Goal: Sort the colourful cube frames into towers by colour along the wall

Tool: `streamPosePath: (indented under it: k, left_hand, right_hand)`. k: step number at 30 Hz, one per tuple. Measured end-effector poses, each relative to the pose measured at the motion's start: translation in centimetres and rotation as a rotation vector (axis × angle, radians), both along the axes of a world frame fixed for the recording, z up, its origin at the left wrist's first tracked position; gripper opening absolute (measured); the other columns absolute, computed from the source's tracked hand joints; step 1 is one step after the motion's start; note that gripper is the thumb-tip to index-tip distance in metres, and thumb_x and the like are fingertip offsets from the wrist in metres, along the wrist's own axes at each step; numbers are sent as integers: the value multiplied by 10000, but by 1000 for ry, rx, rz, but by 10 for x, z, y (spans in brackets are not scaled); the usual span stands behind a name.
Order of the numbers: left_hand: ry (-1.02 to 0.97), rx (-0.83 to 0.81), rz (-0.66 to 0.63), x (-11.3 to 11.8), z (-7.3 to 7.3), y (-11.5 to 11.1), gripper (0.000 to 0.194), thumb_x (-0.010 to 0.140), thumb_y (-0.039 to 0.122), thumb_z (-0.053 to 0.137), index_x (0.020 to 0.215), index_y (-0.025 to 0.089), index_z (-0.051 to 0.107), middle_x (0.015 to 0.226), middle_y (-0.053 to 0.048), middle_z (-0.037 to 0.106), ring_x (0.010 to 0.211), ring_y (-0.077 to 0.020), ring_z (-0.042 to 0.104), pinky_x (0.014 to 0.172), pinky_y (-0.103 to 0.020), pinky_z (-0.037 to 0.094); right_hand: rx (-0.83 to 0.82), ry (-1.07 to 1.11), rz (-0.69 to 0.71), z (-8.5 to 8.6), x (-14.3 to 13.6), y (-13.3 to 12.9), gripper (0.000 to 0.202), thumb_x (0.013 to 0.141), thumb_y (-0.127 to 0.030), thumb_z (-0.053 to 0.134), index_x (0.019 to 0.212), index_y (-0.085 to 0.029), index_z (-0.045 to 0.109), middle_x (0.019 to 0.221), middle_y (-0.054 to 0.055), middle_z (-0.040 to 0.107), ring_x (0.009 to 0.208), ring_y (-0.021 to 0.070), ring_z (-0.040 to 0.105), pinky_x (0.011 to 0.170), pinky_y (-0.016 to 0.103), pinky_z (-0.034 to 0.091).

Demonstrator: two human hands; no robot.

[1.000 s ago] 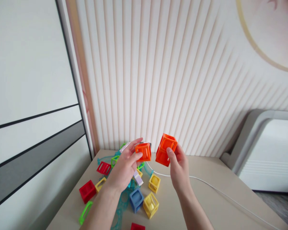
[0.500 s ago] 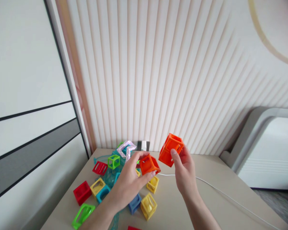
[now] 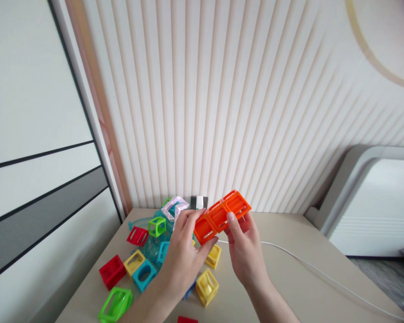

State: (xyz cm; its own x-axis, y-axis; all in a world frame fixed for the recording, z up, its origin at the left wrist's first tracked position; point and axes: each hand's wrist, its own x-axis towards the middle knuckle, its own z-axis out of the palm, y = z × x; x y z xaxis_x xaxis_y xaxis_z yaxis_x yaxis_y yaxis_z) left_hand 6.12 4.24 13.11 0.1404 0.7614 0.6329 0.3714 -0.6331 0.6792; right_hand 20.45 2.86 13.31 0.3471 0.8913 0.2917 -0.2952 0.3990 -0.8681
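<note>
Three orange open-sided cube blocks [image 3: 220,216] form one tilted row, held above the table between both hands. My left hand [image 3: 185,244] is closed around the lower left block, fingers on top and thumb below. My right hand [image 3: 244,244] grips the other two blocks, its thumb on their near face. Below and left of my left hand lie a teal block [image 3: 144,275], a yellow block [image 3: 133,262], a red block [image 3: 112,271] and a green block [image 3: 116,305]. A yellow block [image 3: 207,287] rests under the gap between my wrists.
The beige table [image 3: 289,269] meets a ribbed wall [image 3: 205,112]. A white cable [image 3: 309,264] crosses the table's right side. Behind the blocks are a lilac zigzag piece [image 3: 171,206] and a wall socket with a white plug [image 3: 199,202]. A white cabinet [image 3: 43,251] borders the left.
The single orange block in my left hand and the orange pair in my right hand have come together into one row. My right hand has moved left, and the row has tilted.
</note>
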Motion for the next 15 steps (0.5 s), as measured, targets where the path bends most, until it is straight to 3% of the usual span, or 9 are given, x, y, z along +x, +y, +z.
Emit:
streamPosePath:
  k: [3,5,8,11,15]
  left_hand:
    - [20,-56,-56,-4,6,-4,438,862,248,724,1284,229,609,1206,-93,631,1174,-267,639,1013,-394,534]
    - [30,-141,-161,-10,14,-7,346,937,306,647,1278,248,629,1229,-86,645,1172,-253,643,1008,-381,536]
    - [13,-321,-273,-19,23,-9,279,995,378,565,1227,256,660,1203,-72,684,1076,-228,682,848,-320,583]
    - [-14,-426,-271,-25,25,-6,339,942,390,651,1257,268,638,1244,-58,677,993,-214,698,721,-282,580]
    - [-18,-467,-268,-27,24,-4,494,848,358,766,1314,307,608,1323,-32,650,994,-205,692,742,-276,575]
  right_hand:
    - [-4,-7,23,1,3,1,398,902,-496,734,1193,-232,671,1135,81,750,1013,235,702,972,414,543]
    - [0,-18,37,1,8,2,370,915,-504,719,1154,-223,693,1103,77,763,1000,233,708,958,398,550]
    - [6,-78,66,0,14,4,358,945,-527,675,1121,-217,714,1071,75,776,971,232,714,899,363,568]
    - [37,-187,125,1,15,1,377,964,-539,642,1141,-217,723,1063,75,779,959,236,721,863,341,579]
    - [106,-300,201,2,11,-7,387,979,-520,626,1242,-246,698,1121,75,775,955,239,740,826,321,598]
